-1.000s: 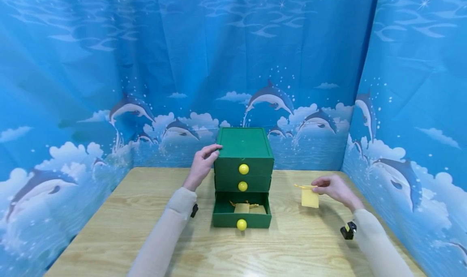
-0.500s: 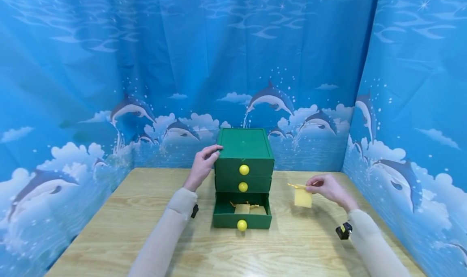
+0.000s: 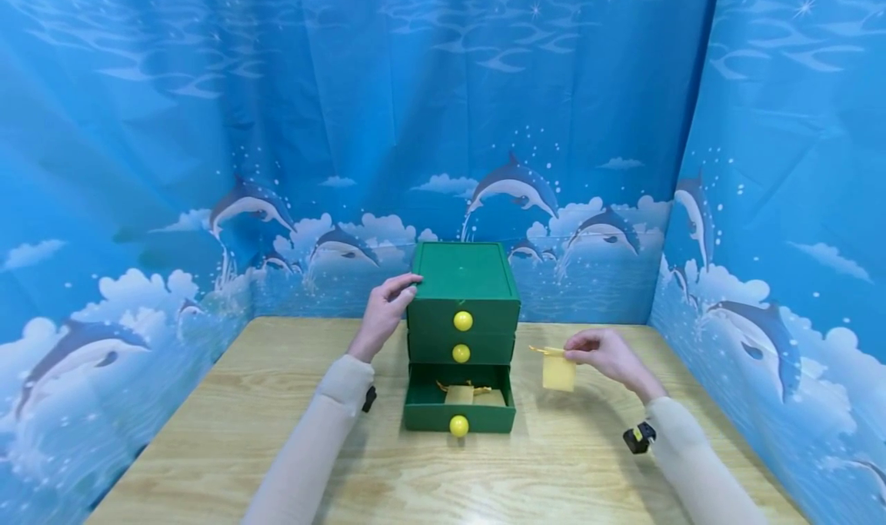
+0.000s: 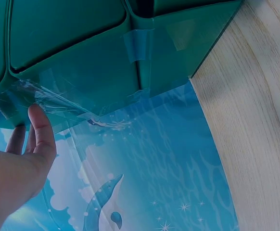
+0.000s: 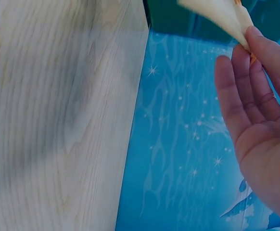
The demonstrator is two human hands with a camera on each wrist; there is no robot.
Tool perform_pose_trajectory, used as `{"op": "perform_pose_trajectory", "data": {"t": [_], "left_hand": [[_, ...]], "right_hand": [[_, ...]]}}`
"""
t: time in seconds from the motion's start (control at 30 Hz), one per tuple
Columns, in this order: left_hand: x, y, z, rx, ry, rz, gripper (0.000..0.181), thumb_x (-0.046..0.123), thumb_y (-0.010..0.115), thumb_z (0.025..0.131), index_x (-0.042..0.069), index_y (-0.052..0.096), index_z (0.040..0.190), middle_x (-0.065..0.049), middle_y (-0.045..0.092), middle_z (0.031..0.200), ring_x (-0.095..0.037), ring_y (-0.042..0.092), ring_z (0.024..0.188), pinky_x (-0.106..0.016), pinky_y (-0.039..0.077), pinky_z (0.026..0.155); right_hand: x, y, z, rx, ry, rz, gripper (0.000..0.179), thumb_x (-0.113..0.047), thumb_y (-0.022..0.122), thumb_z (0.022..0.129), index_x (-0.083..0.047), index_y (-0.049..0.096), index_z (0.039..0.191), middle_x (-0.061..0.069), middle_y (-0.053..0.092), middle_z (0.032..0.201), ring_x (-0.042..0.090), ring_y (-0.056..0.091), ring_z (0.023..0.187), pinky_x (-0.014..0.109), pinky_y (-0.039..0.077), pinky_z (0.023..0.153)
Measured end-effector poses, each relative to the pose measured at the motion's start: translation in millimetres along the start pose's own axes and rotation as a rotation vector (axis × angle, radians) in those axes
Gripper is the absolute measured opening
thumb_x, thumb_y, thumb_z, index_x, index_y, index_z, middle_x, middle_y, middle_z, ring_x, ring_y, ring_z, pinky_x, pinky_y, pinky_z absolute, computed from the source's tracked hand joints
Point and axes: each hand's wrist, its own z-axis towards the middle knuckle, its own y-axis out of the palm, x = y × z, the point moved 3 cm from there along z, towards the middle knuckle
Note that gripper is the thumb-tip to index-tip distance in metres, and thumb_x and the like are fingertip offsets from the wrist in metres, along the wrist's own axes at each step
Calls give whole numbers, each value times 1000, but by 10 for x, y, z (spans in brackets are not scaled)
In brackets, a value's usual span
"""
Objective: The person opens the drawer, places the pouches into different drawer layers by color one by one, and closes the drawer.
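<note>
My right hand [image 3: 605, 356] pinches a small yellow drawstring pouch [image 3: 558, 373] by its top edge, and the pouch hangs above the table to the right of a green drawer cabinet [image 3: 465, 271]. In the right wrist view the pouch [image 5: 222, 17] is held between thumb and fingertips. My left hand [image 3: 384, 310] rests against the upper left edge of the cabinet; in the left wrist view its fingers [image 4: 43, 127] touch the taped side. The cabinet's bottom drawer [image 3: 429, 417] is pulled out, with yellow pouches [image 3: 459, 395] lying inside. Two upper drawers are closed.
Round yellow knobs [image 3: 462, 321] stick out from the drawer fronts. The cabinet stands toward the back of a light wooden table [image 3: 298, 433]. A blue dolphin-print curtain [image 3: 346, 125] surrounds the table at the back and sides.
My right hand has moved left with the pouch, closer to the cabinet. The left hand has stayed against the cabinet, and the bottom drawer is still pulled out.
</note>
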Motion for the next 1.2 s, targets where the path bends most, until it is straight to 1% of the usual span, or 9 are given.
{"op": "perform_pose_trajectory", "data": {"t": [0.1,0.2,0.43,0.6,0.73,0.83,0.9,1.03,1.2], "left_hand": [[-22,1,1,13,15,4,36,30,51,103,15,60,135,-12,41,154,-29,40,139,-54,35,112],[-23,4,-7,25,25,4,35,30,52,103,16,61,133,-11,43,152,-28,42,138,-53,37,111],[-26,8,-9,37,32,14,33,28,52,102,17,63,132,-12,44,151,-27,43,136,-51,39,110],[-21,7,-13,38,32,17,33,28,52,103,16,62,132,-12,43,151,-27,43,137,-51,39,110],[-17,4,-9,38,29,17,33,29,52,102,17,62,132,-12,43,151,-27,42,137,-51,39,110],[-13,2,-5,41,23,17,33,29,52,102,18,63,131,-11,44,151,-26,43,137,-50,39,110],[-10,0,-5,40,24,17,33,29,52,102,18,63,131,-10,45,150,-25,43,137,-50,39,110],[-11,-3,-5,37,29,17,33,30,52,102,18,63,132,-9,45,150,-26,43,137,-50,39,110],[-35,-4,4,23,19,13,35,31,52,103,18,62,133,-7,44,151,-26,41,139,-52,37,111]], "right_hand": [[-43,28,7,8,-11,-19,16,-23,75,87,-10,75,97,3,73,92,16,65,86,28,55,76],[-83,63,13,11,-26,-20,16,-24,73,89,-10,75,97,4,73,93,17,66,87,29,54,77],[-165,167,11,13,-5,46,16,-22,73,88,-9,75,99,4,73,93,13,66,84,28,55,76],[-219,224,5,10,7,108,18,-23,74,88,-9,74,98,5,73,92,22,68,85,27,55,75],[-252,254,7,18,10,147,21,-24,76,86,-7,74,99,8,73,92,25,68,86,36,56,78],[-282,279,12,22,12,163,23,-24,77,85,-6,74,99,8,73,94,21,68,86,42,57,81],[-310,305,16,17,8,176,23,-24,77,85,-6,73,100,8,73,94,19,68,86,42,57,81],[-353,375,20,-9,-15,214,22,-23,77,85,-6,74,99,9,73,94,18,69,85,34,57,79],[-383,455,19,-50,-50,258,21,-21,78,84,-5,73,96,9,73,91,22,70,84,32,58,76]]}}
